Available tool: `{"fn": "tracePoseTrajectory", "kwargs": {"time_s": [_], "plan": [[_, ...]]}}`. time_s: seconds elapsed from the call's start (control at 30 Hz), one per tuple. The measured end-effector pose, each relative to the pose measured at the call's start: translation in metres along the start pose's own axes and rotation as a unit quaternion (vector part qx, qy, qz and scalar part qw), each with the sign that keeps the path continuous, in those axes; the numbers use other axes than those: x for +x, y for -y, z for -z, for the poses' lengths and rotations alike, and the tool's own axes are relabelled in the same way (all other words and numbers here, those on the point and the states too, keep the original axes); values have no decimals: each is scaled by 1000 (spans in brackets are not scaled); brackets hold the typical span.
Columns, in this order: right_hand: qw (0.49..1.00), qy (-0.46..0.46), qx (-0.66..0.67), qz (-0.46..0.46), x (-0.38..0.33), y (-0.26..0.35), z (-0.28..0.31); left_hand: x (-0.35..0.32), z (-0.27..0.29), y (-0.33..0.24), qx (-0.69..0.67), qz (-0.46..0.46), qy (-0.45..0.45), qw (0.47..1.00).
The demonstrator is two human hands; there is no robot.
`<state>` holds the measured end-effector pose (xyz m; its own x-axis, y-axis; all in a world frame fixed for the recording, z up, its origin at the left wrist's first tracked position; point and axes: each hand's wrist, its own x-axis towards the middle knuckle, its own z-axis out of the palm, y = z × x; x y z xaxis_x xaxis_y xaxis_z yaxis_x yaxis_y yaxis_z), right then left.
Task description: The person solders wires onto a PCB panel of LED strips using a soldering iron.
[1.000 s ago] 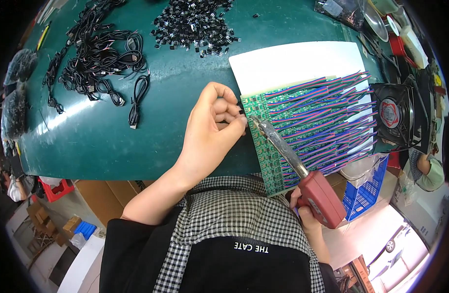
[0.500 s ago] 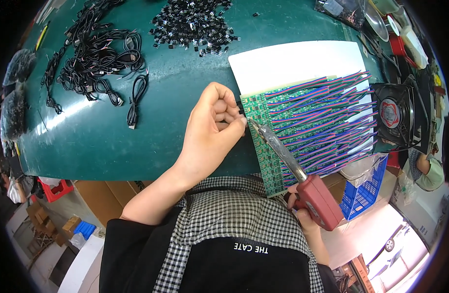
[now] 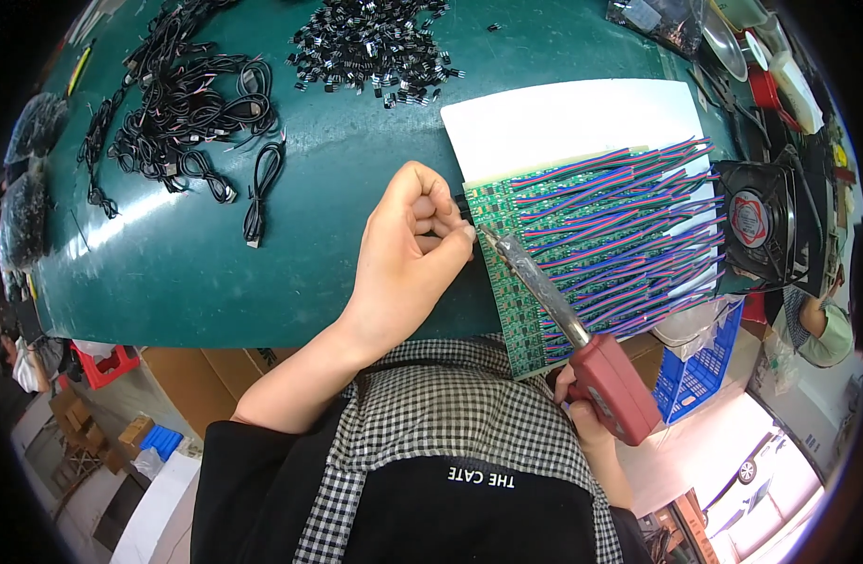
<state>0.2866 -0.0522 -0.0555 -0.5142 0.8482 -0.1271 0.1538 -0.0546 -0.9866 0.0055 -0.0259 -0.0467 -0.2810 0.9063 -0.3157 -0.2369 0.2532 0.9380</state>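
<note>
My left hand [image 3: 408, 254] is closed in a pinch at the left edge of a green circuit board panel [image 3: 518, 324]. Thumb and forefinger press on a small black connector [image 3: 465, 209] there, mostly covered by the fingers. In my right hand [image 3: 586, 414], partly hidden behind the handle, is a red-handled soldering iron [image 3: 614, 390]. Its tip reaches the board's edge right beside my left fingertips. Rows of blue, red, green and black wires [image 3: 619, 226] run from the panel to the right. Beneath lies a white sheet [image 3: 582, 113].
Small black connectors [image 3: 370, 47] are heaped at the back of the green table [image 3: 337, 150]. Coiled black USB cables [image 3: 196, 113] lie at left. On the right stand a black fan [image 3: 755, 221] and a blue basket [image 3: 699, 367]. Another person's arm [image 3: 812, 315] shows far right.
The iron's tip has shifted very slightly at the board's edge. Both hands otherwise keep nearly the same place and grip.
</note>
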Motion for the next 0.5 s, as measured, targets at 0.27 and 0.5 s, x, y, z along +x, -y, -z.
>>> {"fn": "tracePoseTrajectory", "kwargs": {"time_s": [0.27, 0.5], "plan": [[1000, -22, -8, -8, -2, 2, -2, -1, -2, -1, -8, -10, -5, 1000], [996, -46, 66, -48, 8, 19, -9, -1, -5, 0, -14, -19, -28, 999]]}}
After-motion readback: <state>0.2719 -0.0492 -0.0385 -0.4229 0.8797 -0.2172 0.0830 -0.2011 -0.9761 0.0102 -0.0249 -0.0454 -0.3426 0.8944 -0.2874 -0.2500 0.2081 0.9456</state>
